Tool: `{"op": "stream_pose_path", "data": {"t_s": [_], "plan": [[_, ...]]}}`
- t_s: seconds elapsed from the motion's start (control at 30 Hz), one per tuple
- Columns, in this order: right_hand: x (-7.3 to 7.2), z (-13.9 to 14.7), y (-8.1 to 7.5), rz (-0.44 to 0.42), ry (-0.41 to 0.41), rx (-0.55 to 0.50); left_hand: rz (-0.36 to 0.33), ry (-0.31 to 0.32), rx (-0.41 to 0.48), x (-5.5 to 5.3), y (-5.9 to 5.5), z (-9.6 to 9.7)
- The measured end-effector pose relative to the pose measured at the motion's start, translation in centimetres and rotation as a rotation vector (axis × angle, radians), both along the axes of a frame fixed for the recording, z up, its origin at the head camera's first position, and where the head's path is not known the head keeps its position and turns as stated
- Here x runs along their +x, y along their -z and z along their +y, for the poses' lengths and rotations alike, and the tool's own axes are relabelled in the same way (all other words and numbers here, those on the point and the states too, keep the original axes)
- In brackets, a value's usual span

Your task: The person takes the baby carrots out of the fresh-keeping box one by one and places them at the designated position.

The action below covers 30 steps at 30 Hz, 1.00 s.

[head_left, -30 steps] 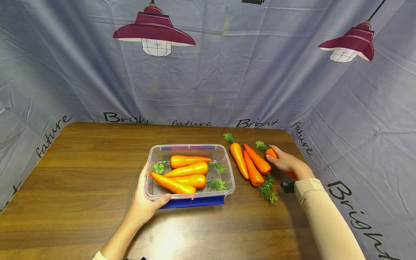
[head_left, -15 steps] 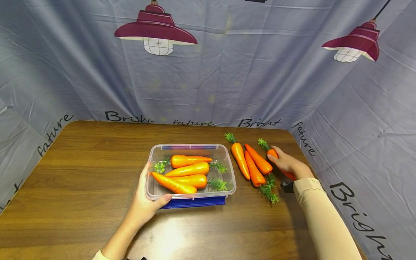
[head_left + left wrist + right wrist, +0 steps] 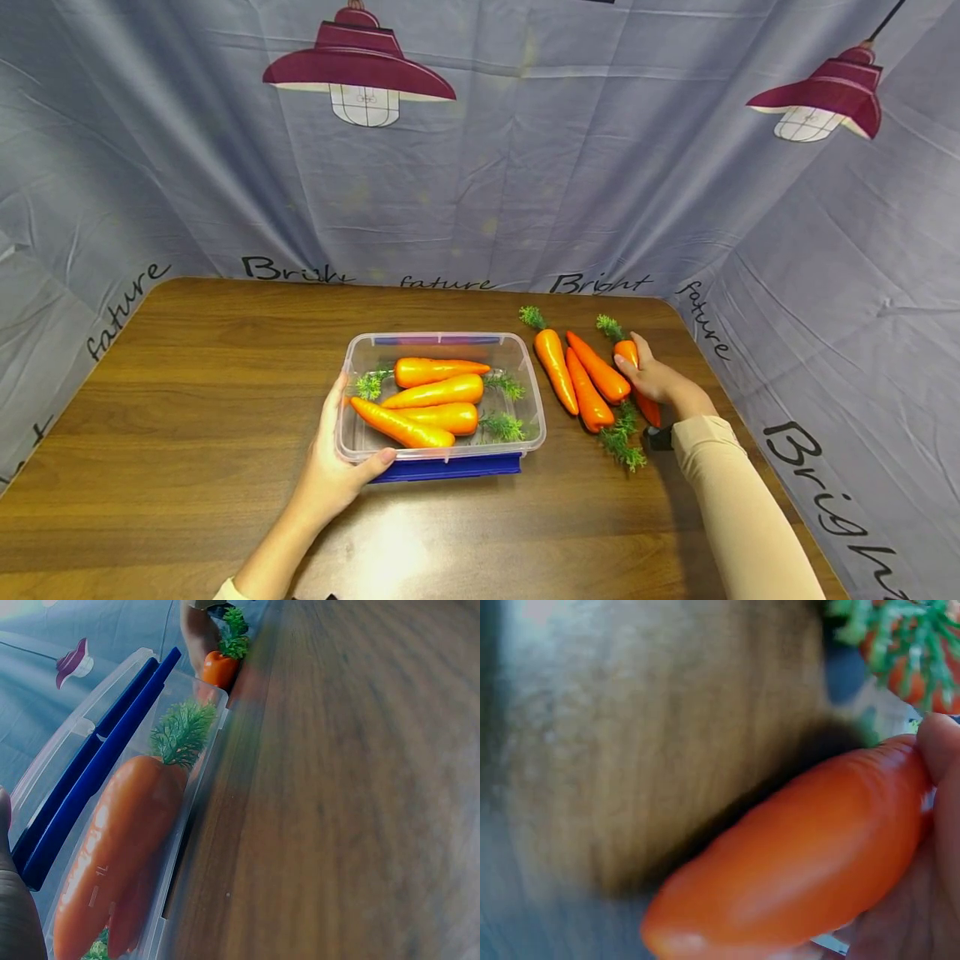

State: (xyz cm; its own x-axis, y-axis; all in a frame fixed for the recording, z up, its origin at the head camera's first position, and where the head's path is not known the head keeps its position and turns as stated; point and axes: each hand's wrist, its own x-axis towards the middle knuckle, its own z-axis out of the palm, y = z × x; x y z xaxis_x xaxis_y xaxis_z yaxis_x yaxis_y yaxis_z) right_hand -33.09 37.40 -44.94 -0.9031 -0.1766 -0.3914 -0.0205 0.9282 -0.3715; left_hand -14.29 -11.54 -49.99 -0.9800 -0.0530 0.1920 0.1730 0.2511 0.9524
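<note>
My left hand (image 3: 335, 471) holds the near left corner of a clear plastic food container (image 3: 534, 433), thumb on the near rim and fingers along the left wall. Inside lie several orange carrots (image 3: 435, 390) with green tops. A blue clip flap (image 3: 97, 769) hangs along the container's side in the left wrist view. At the right of the table my right hand (image 3: 651, 375) grips a carrot (image 3: 626, 353) around its thick upper part, the leafy top pointing away. In the right wrist view the held carrot (image 3: 795, 855) shows its tapered end, with the thumb near the thick end.
Between the container and my right hand, three more carrots (image 3: 588, 392) lie side by side on the wooden table (image 3: 225, 392). Their tops point different ways. A grey-blue printed curtain (image 3: 480, 183) closes off the back and both sides of the table.
The right hand has turned the carrot it grips, so its tip swings left and toward me and more of the carrot shows. The left hand and container stay in place.
</note>
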Motion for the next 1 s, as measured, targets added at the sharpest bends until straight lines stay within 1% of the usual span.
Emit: {"op": "stream_pose_path", "data": {"t_s": [0.13,0.23,0.33,0.43,0.57,0.67,0.73,0.83,0.93,1.0], "plan": [[0.1,0.1,-0.1,0.038,0.013,0.067,0.012,-0.008,-0.004,-0.1,-0.1,0.0],[0.2,0.0,-0.6,0.106,0.046,0.169,0.012,-0.008,-0.006,-0.1,-0.2,0.0],[0.1,-0.6,-1.7,0.183,0.069,0.249,0.015,-0.008,0.002,-0.1,-0.2,0.0],[0.2,-2.1,-3.2,0.245,0.050,0.258,0.014,-0.015,0.005,-0.1,-0.2,0.0],[0.8,-5.5,-5.4,0.338,-0.020,0.217,0.005,-0.016,-0.001,-0.1,-0.1,-0.1],[1.7,-8.7,-7.1,0.411,-0.090,0.176,0.004,-0.010,-0.003,0.0,-0.1,-0.1],[2.4,-10.8,-8.1,0.444,-0.144,0.143,0.004,-0.007,-0.002,0.0,-0.2,0.0],[3.6,-13.9,-9.5,0.455,-0.240,0.091,0.009,-0.005,0.001,0.0,-0.2,0.0],[4.7,-16.6,-10.6,0.436,-0.328,0.050,0.011,-0.008,-0.006,0.0,-0.2,0.0],[5.3,-18.2,-11.0,0.406,-0.379,0.031,0.014,-0.008,-0.005,0.0,-0.2,0.0]]}}
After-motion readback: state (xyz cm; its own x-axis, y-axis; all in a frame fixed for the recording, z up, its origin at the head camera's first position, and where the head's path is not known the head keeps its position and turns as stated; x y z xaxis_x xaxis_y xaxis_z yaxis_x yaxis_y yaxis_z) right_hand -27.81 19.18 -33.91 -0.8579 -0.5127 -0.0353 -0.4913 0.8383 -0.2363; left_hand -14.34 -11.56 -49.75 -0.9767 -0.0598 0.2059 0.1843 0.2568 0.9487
